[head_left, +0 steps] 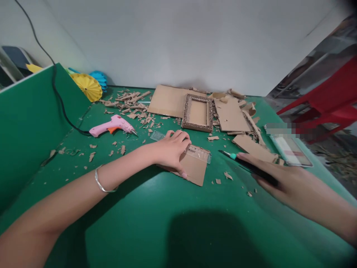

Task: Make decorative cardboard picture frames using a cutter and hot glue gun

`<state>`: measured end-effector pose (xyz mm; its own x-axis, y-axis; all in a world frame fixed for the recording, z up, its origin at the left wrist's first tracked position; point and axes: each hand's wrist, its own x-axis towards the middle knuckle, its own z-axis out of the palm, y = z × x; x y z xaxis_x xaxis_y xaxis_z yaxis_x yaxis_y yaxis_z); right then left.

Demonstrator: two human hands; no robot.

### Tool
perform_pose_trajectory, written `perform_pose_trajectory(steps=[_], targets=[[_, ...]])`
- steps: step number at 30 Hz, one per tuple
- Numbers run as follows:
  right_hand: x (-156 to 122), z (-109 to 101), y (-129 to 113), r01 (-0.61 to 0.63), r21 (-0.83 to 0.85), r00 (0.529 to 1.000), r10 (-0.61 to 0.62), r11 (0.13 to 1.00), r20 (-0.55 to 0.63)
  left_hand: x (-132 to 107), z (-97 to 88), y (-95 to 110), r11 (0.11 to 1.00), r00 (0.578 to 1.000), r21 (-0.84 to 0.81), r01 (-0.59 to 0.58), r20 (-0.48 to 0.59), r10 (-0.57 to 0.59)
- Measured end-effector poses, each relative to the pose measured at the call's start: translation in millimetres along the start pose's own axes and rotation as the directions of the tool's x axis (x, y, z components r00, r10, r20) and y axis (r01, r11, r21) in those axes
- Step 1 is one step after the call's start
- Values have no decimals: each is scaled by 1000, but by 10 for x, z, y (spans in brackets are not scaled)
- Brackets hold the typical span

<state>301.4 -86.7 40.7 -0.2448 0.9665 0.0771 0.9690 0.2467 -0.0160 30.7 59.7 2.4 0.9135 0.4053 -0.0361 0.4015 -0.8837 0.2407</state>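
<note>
My left hand point(172, 149) lies palm down on a clear plastic ruler point(198, 153) that rests across a small brown cardboard piece point(195, 169), fingers curled over both. My right hand point(279, 178) holds a dark craft knife with a teal tip point(232, 156), its point low over the green tabletop just right of the cardboard piece. The hand is a little blurred.
A cardboard picture frame point(198, 112) lies behind, among flat cardboard sheets point(167, 99) and many scraps. A pink glue gun point(113, 125) with a black cord lies at left. A phone point(290, 149) is at right. Paper fans point(86, 86) sit by the green side wall point(28, 123). A red chair point(329, 100) stands off the table.
</note>
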Motion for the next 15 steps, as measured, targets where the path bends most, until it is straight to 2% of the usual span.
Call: perform_pose_trajectory(steps=[2,4,7,9,11,13,15], targets=[[65,119,2,17,-139,997,-7,990,72,48,-22,32,999,999,14,30,-28,-30],[115,254,42,51,-251,998,-37,967,60,104,-66,69,996,996,8,84,-23,-84],[207,409,141,136,-251,990,-139,959,7,156,-191,124,989,991,-60,133,30,-131],[275,436,179,179,-165,982,-186,970,-25,145,-298,151,981,987,-114,159,19,-157],[326,394,157,178,-33,980,-181,983,-82,91,-394,164,958,975,-198,207,-34,-218],[345,310,60,107,143,985,-85,984,-153,-5,-451,167,906,945,-333,261,-103,-310],[348,230,-103,-22,407,993,69,913,-100,-129,-449,163,825,906,-492,278,-151,-395]])
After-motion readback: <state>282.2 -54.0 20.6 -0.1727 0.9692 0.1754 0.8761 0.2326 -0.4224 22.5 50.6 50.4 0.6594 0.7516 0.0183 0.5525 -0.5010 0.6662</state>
